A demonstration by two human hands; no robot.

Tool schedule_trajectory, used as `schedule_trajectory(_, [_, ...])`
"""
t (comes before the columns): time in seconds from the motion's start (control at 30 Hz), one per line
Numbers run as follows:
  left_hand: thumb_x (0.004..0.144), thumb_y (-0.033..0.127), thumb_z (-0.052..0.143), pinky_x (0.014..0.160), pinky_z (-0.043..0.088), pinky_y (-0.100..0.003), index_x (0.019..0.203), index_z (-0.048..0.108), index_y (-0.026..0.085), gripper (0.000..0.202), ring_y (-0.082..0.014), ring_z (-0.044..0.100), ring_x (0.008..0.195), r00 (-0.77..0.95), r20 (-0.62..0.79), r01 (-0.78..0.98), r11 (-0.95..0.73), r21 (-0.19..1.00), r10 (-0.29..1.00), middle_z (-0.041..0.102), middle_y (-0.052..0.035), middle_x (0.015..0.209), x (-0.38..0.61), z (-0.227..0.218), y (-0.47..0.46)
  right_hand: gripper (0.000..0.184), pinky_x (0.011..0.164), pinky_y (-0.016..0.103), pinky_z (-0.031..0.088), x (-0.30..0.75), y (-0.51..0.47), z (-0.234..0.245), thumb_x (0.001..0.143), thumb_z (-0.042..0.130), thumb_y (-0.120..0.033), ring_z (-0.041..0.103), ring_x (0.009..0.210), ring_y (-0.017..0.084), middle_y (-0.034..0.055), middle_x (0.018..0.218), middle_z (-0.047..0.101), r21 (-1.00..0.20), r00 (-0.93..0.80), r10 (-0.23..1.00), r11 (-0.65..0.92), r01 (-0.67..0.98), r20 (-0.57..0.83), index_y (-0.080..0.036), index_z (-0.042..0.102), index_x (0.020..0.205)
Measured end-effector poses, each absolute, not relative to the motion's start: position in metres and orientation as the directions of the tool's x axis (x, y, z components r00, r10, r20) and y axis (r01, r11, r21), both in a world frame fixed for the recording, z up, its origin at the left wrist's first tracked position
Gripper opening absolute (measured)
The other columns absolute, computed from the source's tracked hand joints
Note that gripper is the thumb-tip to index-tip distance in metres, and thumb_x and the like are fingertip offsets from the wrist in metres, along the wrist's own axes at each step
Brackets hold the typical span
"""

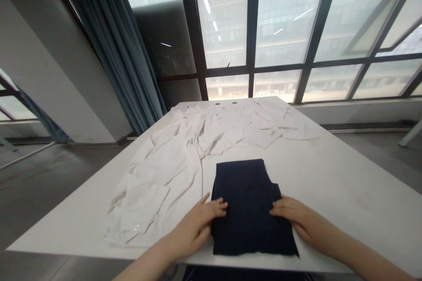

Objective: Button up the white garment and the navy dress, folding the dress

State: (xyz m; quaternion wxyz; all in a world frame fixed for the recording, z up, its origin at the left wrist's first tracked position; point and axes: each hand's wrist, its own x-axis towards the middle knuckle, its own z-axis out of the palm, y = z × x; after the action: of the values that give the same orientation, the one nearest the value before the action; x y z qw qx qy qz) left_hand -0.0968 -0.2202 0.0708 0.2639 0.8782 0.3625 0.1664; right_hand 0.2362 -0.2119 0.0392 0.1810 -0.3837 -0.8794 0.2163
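A pair of dark navy shorts (245, 210), folded in half lengthwise, lies flat near the front edge of the white table. On its left edge rests my left hand (202, 219), fingers stretched over the cloth and thumb raised apart. My right hand (292, 213) touches the opposite edge, its fingertips lying on the cloth and its thumb beneath, close to the tabletop. Neither hand grips the fabric. Just left of the shorts, a rumpled white garment (165, 184) with a visible button spreads across the table.
More white garments (263, 118) lie crumpled toward the far end of the white table (356, 202). Behind it stand dark-framed windows (220, 22), with a blue curtain (115, 48) and a pillar (66, 66) at left. Grey floor (29, 193) surrounds the table.
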Motion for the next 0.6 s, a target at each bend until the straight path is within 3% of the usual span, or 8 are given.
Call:
schedule_trajectory(0.13, [0.081, 0.022, 0.031, 0.103, 0.02, -0.039, 0.126, 0.033, 0.021, 0.045, -0.0182, 0.027, 0.122, 0.306, 0.29, 0.671, -0.422, 0.61, 0.907, 0.035, -0.0052, 0.132, -0.055, 0.074, -0.18, 0.044, 0.099, 0.042, 0.026, 0.198, -0.169, 0.065, 0.076, 0.032, -0.016, 0.035, 0.117, 0.019, 0.0043, 0.121, 0.046, -0.472, -0.294, 0.882, 0.449, 0.758, 0.367, -0.023, 0.047, 0.116])
schedule_trajectory(0.2, [0.079, 0.02, 0.032, 0.103, 0.018, -0.039, 0.127, 0.031, 0.015, 0.048, -0.0205, 0.023, 0.124, 0.287, 0.302, 0.713, -0.414, 0.566, 0.909, 0.032, -0.0091, 0.133, -0.024, 0.064, -0.156, 0.044, 0.101, 0.044, 0.019, 0.169, -0.145, 0.064, 0.077, 0.034, -0.021, 0.026, 0.122, 0.022, 0.0063, 0.128, 0.039, -0.404, -0.235, 0.89, 0.395, 0.825, 0.392, -0.018, 0.043, 0.12])
schedule_trajectory(0.3, [0.079, 0.021, 0.032, 0.102, 0.012, -0.045, 0.126, 0.032, 0.008, 0.049, -0.0254, 0.017, 0.126, 0.24, 0.235, 0.839, -0.323, 0.439, 0.942, 0.027, -0.0136, 0.134, 0.01, 0.036, -0.131, 0.047, 0.1, 0.047, 0.012, 0.132, -0.119, 0.039, 0.078, 0.036, -0.024, 0.02, 0.124, 0.025, 0.008, 0.134, 0.03, -0.328, -0.195, 0.944, 0.278, 0.903, 0.265, -0.015, 0.038, 0.124])
schedule_trajectory(0.4, [0.081, 0.023, 0.029, 0.102, 0.011, -0.045, 0.126, 0.034, 0.01, 0.047, -0.0248, 0.019, 0.125, 0.226, 0.155, 0.891, -0.268, 0.366, 0.962, 0.028, -0.0126, 0.134, 0.019, 0.011, -0.12, 0.046, 0.099, 0.046, 0.01, 0.119, -0.108, 0.009, 0.08, 0.033, -0.029, 0.021, 0.124, 0.024, 0.0066, 0.134, 0.03, -0.29, -0.18, 0.974, 0.213, 0.933, 0.135, -0.018, 0.036, 0.125])
schedule_trajectory(0.6, [0.082, 0.029, 0.028, 0.101, 0.008, -0.048, 0.125, 0.036, 0.017, 0.045, -0.0234, 0.022, 0.124, 0.168, 0.166, 0.93, -0.212, 0.301, 0.972, 0.031, -0.0094, 0.133, -0.005, 0.001, -0.109, 0.05, 0.098, 0.049, 0.009, 0.14, -0.103, -0.005, 0.082, 0.028, -0.042, 0.019, 0.124, 0.025, 0.0061, 0.136, 0.026, -0.285, -0.149, 0.984, 0.17, 0.943, 0.096, -0.022, 0.032, 0.128])
